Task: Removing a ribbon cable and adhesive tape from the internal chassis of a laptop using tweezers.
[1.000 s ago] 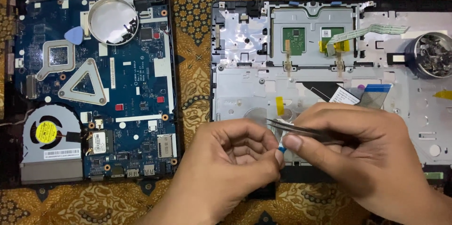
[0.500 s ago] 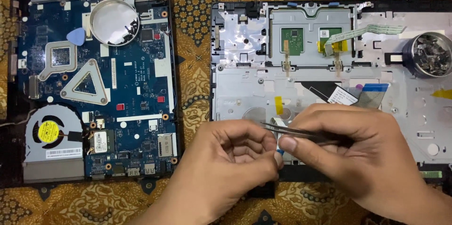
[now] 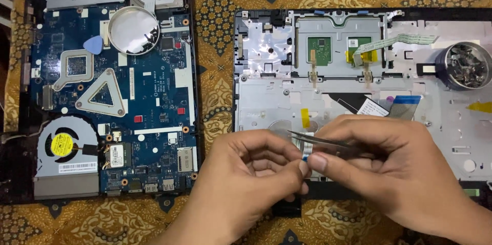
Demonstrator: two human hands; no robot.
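My right hand (image 3: 389, 168) grips metal tweezers (image 3: 320, 140), tips pointing left over the lower part of the grey laptop palmrest cover (image 3: 266, 101). My left hand (image 3: 246, 173) pinches a small flat ribbon cable with a blue end (image 3: 306, 155) between thumb and fingers, right below the tweezers. The two hands touch at the fingertips. What lies under the hands on the cover is hidden.
A blue laptop motherboard (image 3: 154, 96) with a fan (image 3: 64, 145) lies at left, with a round metal lid (image 3: 133, 29) and a blue pick (image 3: 94, 45) on it. A small tin of screws (image 3: 464, 65) sits on the cover at right. A patterned cloth (image 3: 215, 70) lies beneath.
Both hands stay nearly in place; the tweezers have shifted slightly against the small cable held by my left fingers.
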